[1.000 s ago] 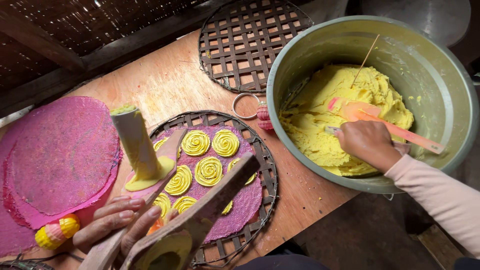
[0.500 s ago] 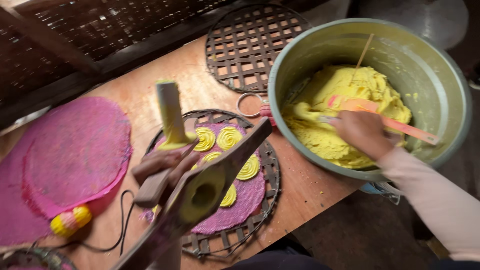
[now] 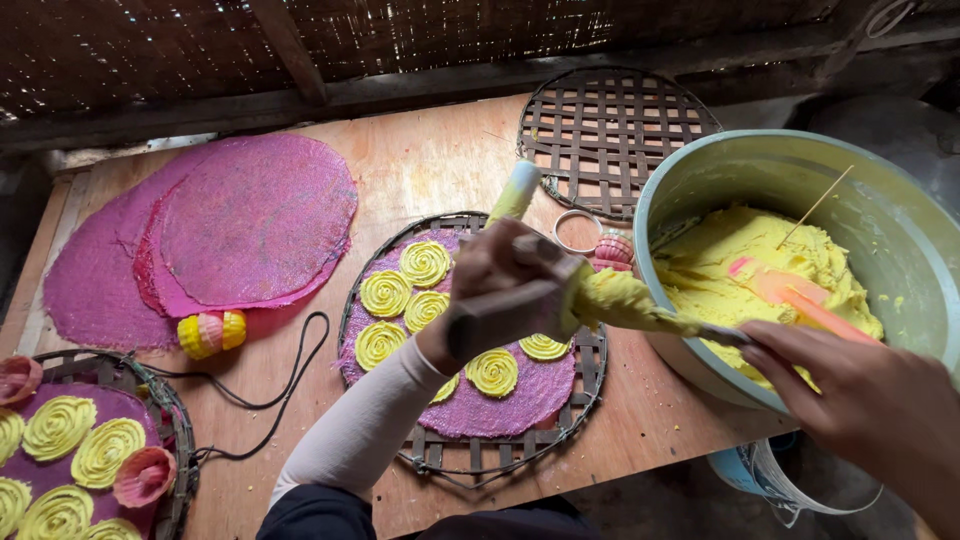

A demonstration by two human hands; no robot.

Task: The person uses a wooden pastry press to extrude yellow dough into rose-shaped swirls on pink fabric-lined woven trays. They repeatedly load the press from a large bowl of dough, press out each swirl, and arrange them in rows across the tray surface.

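Left hand [image 3: 492, 268] closed around a wooden press mould [image 3: 515, 305], held up over the round woven tray [image 3: 470, 350]. Pale-green plunger handle [image 3: 513, 193] sticking out beyond the knuckles, away from the body. Right hand [image 3: 868, 400] gripping the handle of a metal spoon [image 3: 722, 335], fingers wrapped shut, just outside the near rim of the big green basin [image 3: 800, 160]. Lump of yellow dough [image 3: 625, 300] on the spoon's far end, touching the mould's open side, directly between the two grips. More yellow dough heaped in the basin beyond the right hand, an orange spatula [image 3: 800, 298] lying on it and a thin stick [image 3: 815, 208] standing in it. Beneath the left grip, a purple sheet [image 3: 490, 400] on the tray with yellow spiral cakes [image 3: 424, 263]. Left of that grip, stacked purple sheets [image 3: 250, 220] on the wooden tabletop [image 3: 420, 150], a small yellow-and-pink fluted mould [image 3: 211, 332], a black cord [image 3: 270, 385]. Second filled tray [image 3: 175, 440] at the near left corner. Empty woven tray [image 3: 615, 125] beyond the left hand.
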